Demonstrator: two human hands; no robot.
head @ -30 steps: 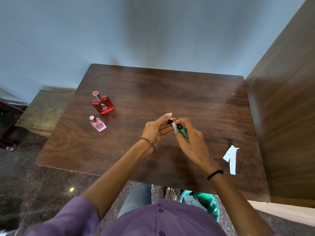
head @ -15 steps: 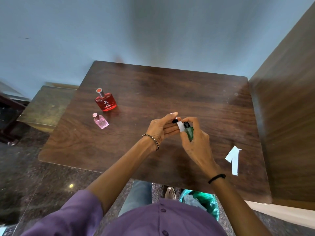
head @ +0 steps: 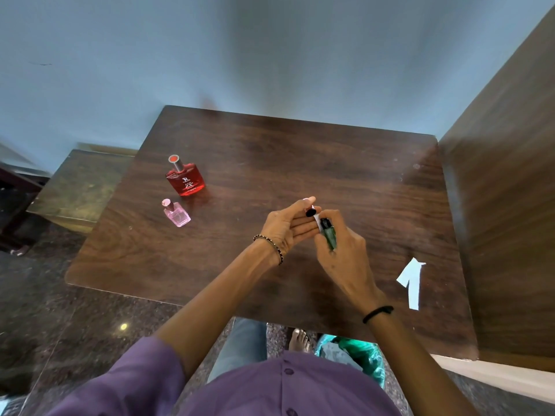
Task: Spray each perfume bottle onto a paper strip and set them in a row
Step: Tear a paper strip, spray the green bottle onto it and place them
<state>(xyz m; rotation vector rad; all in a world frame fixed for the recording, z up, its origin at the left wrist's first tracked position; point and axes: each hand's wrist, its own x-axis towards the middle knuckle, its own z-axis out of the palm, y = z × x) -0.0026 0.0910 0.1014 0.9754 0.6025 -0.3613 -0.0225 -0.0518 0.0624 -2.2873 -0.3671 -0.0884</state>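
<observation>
Three perfume bottles are in view: a red bottle (head: pixel 186 179) and a small pink bottle (head: pixel 176 214) stand close together on the wooden table (head: pixel 300 163) at middle left of the frame, and a green bottle (head: pixel 329 235) is held up at the centre. The right hand (head: pixel 342 250) is wrapped around the green bottle, fingers curled on its body, with the dark sprayer end pointing toward the left hand (head: pixel 288 226). The left hand has its fingers stretched out nearly flat and pinches a white paper strip (head: pixel 316 219) at the fingertips, right against the bottle's top; a small black piece, maybe the cap, sits there too, though I cannot tell for sure. Two more white strips (head: pixel 411 280) lie overlapping on the table at lower right, well apart from the standing bottles.

Judging by this, the step in hand is spraying the green bottle onto the held strip. The next move would call for pressing the sprayer with the nozzle aimed at the paper, then setting bottle and strip down in line before taking up the next bottle.
</observation>
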